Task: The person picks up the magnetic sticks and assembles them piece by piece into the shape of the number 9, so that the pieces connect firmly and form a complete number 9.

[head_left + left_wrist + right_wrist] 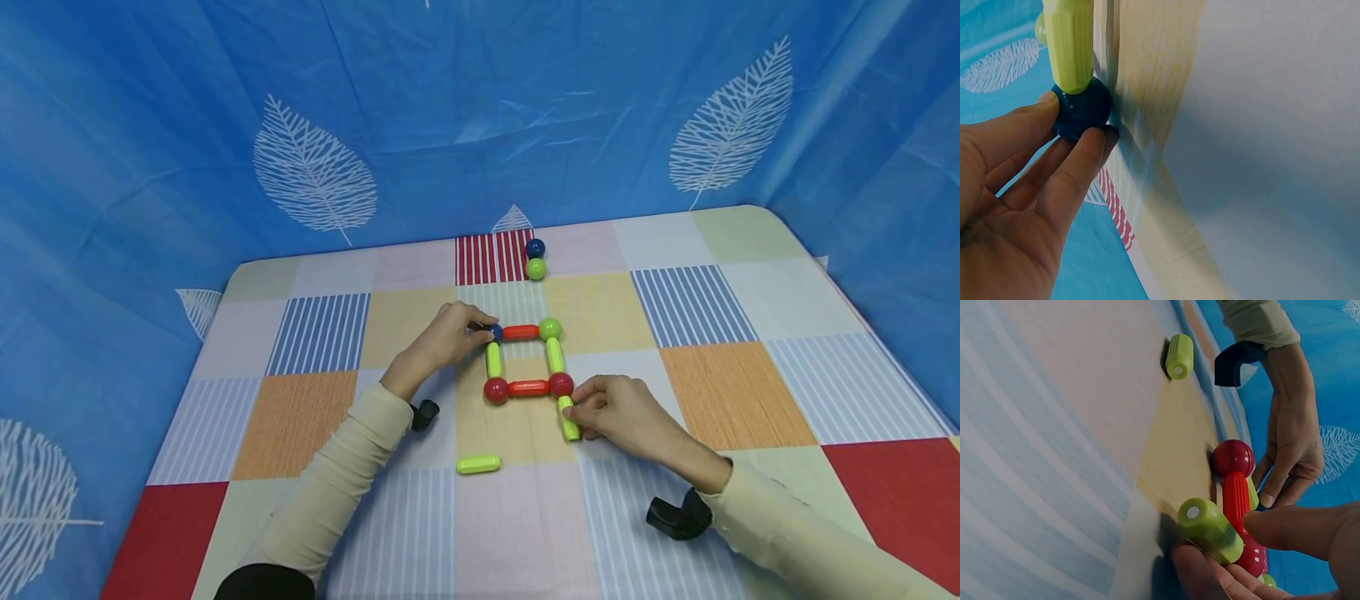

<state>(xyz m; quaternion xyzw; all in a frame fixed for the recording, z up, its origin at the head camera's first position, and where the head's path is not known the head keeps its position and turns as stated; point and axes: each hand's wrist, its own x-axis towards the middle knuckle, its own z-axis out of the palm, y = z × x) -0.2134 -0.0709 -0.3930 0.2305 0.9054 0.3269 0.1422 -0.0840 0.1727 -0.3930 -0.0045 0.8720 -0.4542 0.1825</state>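
A square of rods and balls lies mid-table: two red rods (529,388), green rods (554,356) at its sides, two red balls (496,391) at the near corners, a green ball (550,328) and a blue ball (1083,110) at the far ones. My left hand (444,336) pinches the blue ball between thumb and fingers. With thumb and fingers my right hand (626,415) holds another green rod (567,419), one end at the near right red ball (561,384) and the other pointing towards me. Its free end shows a pale round tip in the right wrist view.
A loose green rod (478,464) lies nearer me, left of the held rod. Beyond the square, a second blue ball (535,248) and a second green ball (536,268) sit together near the table's back edge. A blue leaf-print curtain (465,125) surrounds the patchwork-covered table (738,392).
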